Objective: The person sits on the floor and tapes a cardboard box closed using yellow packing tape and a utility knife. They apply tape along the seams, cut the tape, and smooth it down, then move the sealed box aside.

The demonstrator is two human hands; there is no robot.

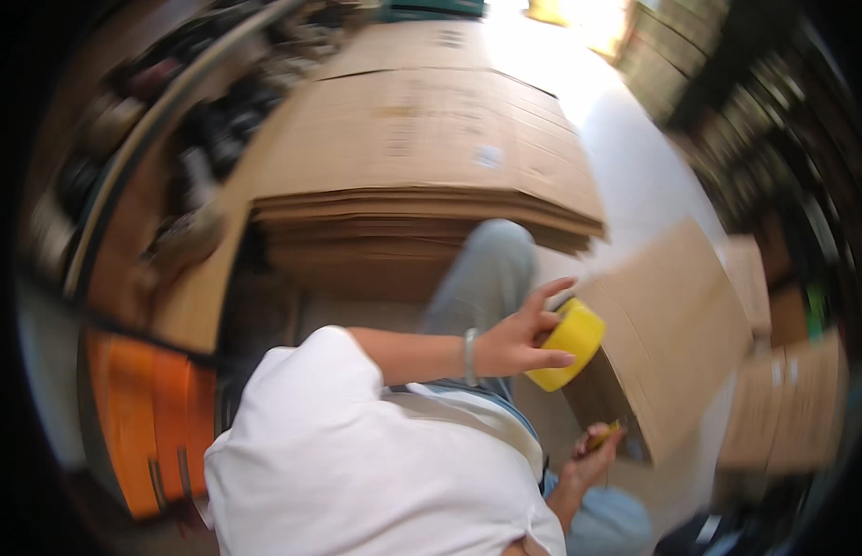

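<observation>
My left hand (524, 338) reaches across my body and grips a yellow roll of tape (568, 345), thumb on top and fingers along its side. A pale bracelet sits on that wrist. The roll rests against the edge of a brown cardboard box (677, 334) that tilts to my right. Lower down, my right hand (593, 452) is closed on a small yellowish thing at the box's lower corner; blur hides what it is. My white shirt and grey-blue trousers fill the bottom middle.
A tall stack of flattened cardboard sheets (422, 167) lies straight ahead. Orange crates (153, 422) stand at lower left, and cluttered shelves (162, 139) run along the left. More cardboard boxes (788, 408) and dark racks (783, 120) line the right, with pale floor (635, 176) between.
</observation>
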